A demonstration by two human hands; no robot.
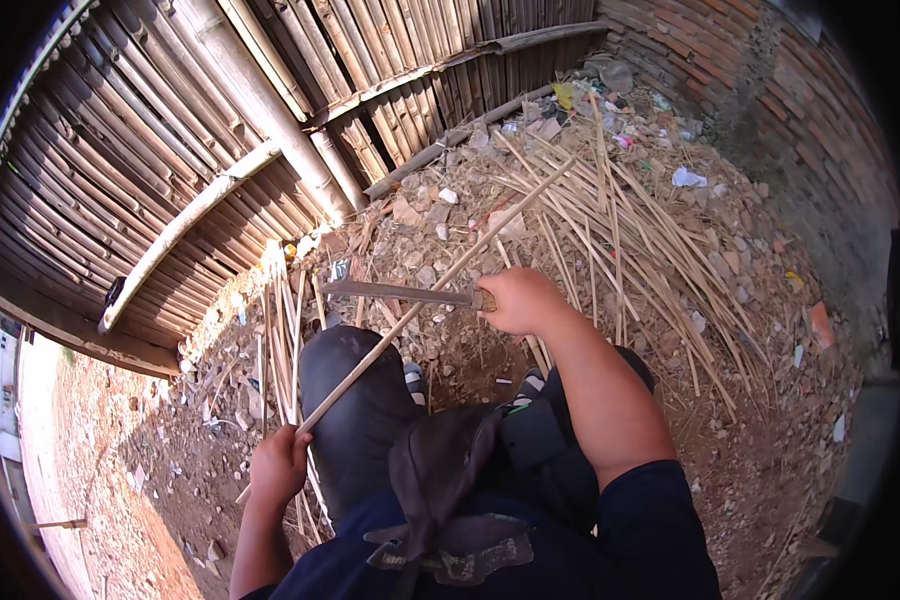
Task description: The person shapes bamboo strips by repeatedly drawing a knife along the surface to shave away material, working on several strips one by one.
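My left hand (279, 464) is closed around the lower part of a long, thin bamboo strip (355, 372), which slants up to the right past my left knee. In my right hand (520, 302) is the handle of a machete (400, 292), its blade pointing left. The blade crosses the strip near the middle; whether it touches or only passes over cannot be made out. A pile of similar bamboo strips (640, 240) lies on the ground at the right. Another bunch of strips (282, 340) lies beside my left knee.
A bamboo-pole wall (170, 150) with thick posts stands at the left and ahead. At the far right rises a brick wall (790, 130). Stones and litter such as a white scrap (688, 178) and a brick piece (821, 325) cover the ground.
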